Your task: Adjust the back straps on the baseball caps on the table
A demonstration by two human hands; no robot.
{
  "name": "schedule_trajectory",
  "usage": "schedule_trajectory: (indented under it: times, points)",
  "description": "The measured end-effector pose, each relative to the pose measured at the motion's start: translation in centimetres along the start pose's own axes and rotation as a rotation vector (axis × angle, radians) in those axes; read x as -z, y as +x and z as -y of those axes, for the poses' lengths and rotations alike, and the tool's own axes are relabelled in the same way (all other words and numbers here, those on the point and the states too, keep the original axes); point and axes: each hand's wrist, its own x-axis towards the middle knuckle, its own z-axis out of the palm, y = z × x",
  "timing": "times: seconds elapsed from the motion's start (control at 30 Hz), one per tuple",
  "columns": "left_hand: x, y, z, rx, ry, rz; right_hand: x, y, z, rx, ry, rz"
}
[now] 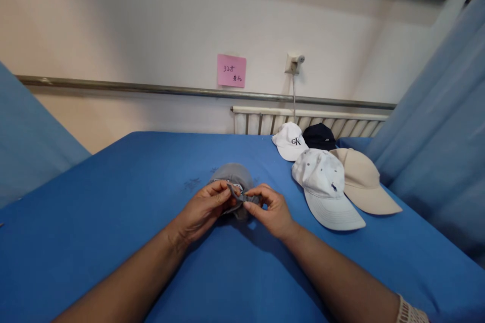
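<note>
A grey baseball cap (234, 170) lies on the blue-covered table in front of me, its back strap raised toward me. My left hand (206, 205) pinches one end of that strap between thumb and fingertips. On the other side, my right hand (272, 208) grips the strap's other part near the fastening. The two hands are close together over the cap and hide much of it. Whether the strap ends are joined cannot be made out.
To the right sit a pale grey cap (322, 176), a beige cap (359, 179), a white cap (290, 139) and a navy cap (319, 135). Behind stand a radiator (265, 120) and a wall rail (151, 88). Blue curtains (435, 126) flank the table (94, 242).
</note>
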Motion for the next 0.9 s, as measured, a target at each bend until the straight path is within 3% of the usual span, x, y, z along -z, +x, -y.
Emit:
schedule_trajectory:
  times: [0.2,0.47,0.9]
  points:
    - [0.05,-0.1,-0.19,-0.02,0.029,0.033,-0.01,-0.08,-0.01,-0.054,0.0,-0.001]
    - [-0.17,0.02,0.23,0.01,-0.032,0.033,0.05,0.05,0.41,0.007,0.01,-0.03]
    - [-0.3,0.07,0.31,0.014,0.019,0.021,-0.04,0.02,0.42,-0.015,-0.009,-0.014]
